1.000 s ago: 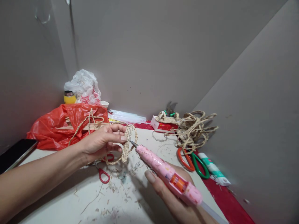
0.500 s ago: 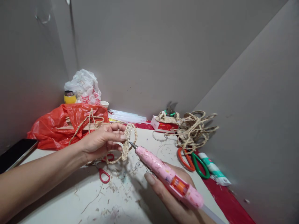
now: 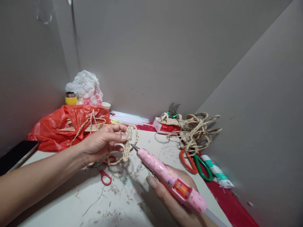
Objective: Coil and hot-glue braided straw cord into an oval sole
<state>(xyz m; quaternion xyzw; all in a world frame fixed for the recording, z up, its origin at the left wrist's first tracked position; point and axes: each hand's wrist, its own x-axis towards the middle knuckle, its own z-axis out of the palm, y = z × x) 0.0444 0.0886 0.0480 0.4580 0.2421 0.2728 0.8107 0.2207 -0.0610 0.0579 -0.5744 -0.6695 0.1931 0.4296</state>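
My left hand (image 3: 106, 138) pinches a small piece of braided straw cord (image 3: 128, 143), laid in several side-by-side strands with a loop on its right. From it a length of cord trails down behind the fingers. My right hand (image 3: 175, 192) is wrapped round a pink hot glue gun (image 3: 163, 171), with a clear glue stick (image 3: 214, 217) coming out of its back end. The metal nozzle (image 3: 134, 147) points at the right edge of the cord piece; whether it touches I cannot tell. Red-handled scissors (image 3: 105, 178) lie under the left hand, partly hidden.
A heap of braided cord (image 3: 196, 132) lies at the right, above orange and green scissors handles (image 3: 203, 168) and a white-green tube (image 3: 217, 173). Glue sticks (image 3: 129, 118) and a red box (image 3: 165, 126) line the back. At left are a red plastic bag (image 3: 54, 129) and a phone (image 3: 17, 156).
The cord piece in my left hand has shifted very slightly. The glue gun holds nearly the same position beside it.
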